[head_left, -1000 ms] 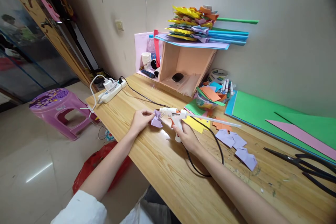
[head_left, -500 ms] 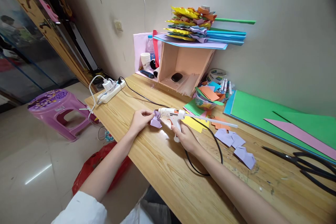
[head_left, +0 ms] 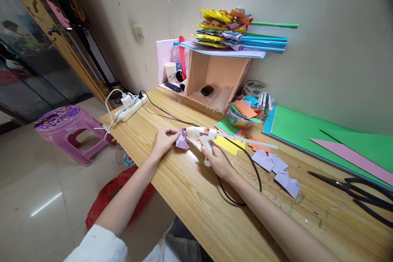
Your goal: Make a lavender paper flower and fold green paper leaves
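Gripped the glue gun [head_left: 203, 133] in the right hand [head_left: 218, 160]; pinched purple paper [head_left: 182, 142] in the left hand [head_left: 163, 141], just beside the glue gun's front; had scissors [head_left: 344, 187] well to its right.

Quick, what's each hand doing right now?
Left hand: closed, pinching a small folded purple paper piece.
Right hand: closed around the handle of a white plastic glue gun with orange parts.

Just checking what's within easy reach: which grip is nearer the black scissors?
Right. The right grip, around the glue gun, is left of the black scissors; the left grip, pinching folded purple paper, is farther left.
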`<state>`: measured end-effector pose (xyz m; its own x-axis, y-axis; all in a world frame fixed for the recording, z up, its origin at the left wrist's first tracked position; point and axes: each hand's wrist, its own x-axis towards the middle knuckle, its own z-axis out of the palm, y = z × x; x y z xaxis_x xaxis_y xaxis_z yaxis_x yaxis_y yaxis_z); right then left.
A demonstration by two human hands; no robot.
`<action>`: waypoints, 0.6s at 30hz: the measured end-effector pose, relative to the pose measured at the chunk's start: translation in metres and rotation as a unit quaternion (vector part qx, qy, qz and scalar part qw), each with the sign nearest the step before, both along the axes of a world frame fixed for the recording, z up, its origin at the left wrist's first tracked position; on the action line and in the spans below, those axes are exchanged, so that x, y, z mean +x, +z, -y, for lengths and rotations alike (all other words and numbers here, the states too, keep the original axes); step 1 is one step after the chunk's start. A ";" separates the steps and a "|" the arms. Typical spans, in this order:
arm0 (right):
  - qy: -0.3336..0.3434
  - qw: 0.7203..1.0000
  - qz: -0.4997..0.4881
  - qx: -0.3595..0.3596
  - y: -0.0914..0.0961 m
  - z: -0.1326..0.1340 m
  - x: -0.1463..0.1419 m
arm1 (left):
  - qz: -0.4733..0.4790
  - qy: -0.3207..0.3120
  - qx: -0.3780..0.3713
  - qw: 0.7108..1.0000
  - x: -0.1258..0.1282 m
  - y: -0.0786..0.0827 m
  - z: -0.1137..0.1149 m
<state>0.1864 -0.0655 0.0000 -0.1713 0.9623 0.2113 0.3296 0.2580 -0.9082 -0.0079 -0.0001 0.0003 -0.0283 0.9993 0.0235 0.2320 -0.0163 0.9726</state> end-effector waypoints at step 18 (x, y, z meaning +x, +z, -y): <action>-0.030 0.999 0.031 -0.006 0.005 0.002 -0.001 | 0.008 0.028 0.027 0.999 -0.005 -0.007 -0.003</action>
<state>0.1856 -0.0671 0.0051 -0.1258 0.9736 0.1906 0.4001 0.2256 -0.8883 -0.0129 0.0032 -0.0069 -0.0853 0.9933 0.0774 0.2189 -0.0571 0.9741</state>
